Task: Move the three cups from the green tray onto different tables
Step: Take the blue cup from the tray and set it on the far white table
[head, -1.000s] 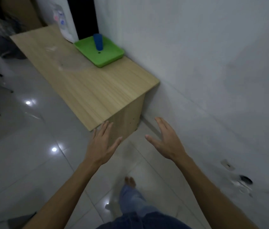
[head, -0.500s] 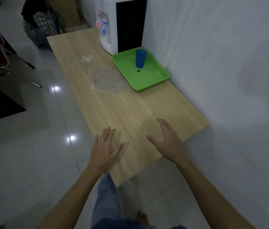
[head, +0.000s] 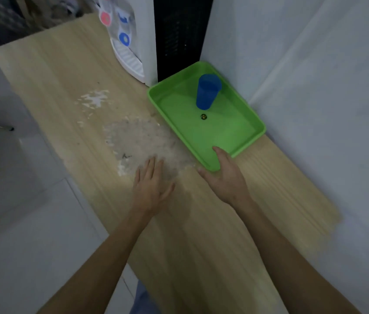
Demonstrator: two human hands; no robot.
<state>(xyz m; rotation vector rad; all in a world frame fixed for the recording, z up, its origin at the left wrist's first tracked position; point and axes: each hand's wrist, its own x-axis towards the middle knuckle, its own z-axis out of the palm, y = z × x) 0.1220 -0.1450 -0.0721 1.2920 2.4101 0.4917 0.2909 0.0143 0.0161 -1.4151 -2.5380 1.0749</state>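
Our right hand is open and holds nothing; its fingers are spread and they lie over the near corner of the green tray, with the thumb pointing to the left over the table. We cannot tell if the fingers touch the tray rim or only hover above it. Our left hand is also open and empty, palm down, fingers together, above a pale worn patch on the wood. In the tray one blue cup stands upright in the far half, well apart from both hands. Just before it there is a small dark mark on the tray floor. Behind the tray, a white dispenser stands against the wall.
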